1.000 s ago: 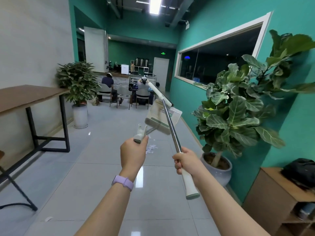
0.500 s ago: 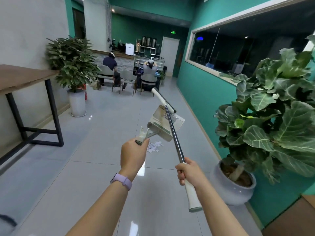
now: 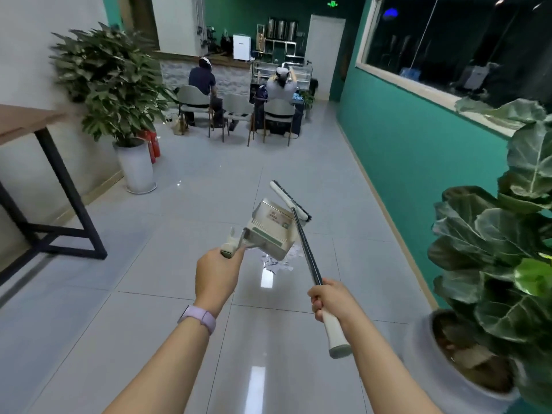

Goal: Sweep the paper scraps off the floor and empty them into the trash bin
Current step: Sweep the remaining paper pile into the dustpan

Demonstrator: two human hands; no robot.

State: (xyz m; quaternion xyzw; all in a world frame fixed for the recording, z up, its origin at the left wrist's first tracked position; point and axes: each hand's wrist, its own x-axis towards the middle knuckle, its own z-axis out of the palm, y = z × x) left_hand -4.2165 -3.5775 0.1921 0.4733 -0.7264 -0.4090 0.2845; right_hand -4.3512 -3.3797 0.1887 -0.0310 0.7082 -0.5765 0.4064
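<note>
1. Two hands work at centre frame: the left hand (image 3: 217,274) grips the dustpan (image 3: 273,231) by its handle, pan held off the floor.
2. Right hand (image 3: 331,298) is wrapped round the broom (image 3: 307,255) shaft, brush head raised just beyond the dustpan.
3. Paper scraps (image 3: 277,262) lie on the tiled floor (image 3: 149,294), partly hidden under the pan.
4. Potted plant (image 3: 493,264) fills the right edge.

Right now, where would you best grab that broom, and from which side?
Grip the broom by its thick white sleeve at the near end, from above, as the right hand does. The thin dark pole slants down toward the floor, so the near end gives control.
</note>
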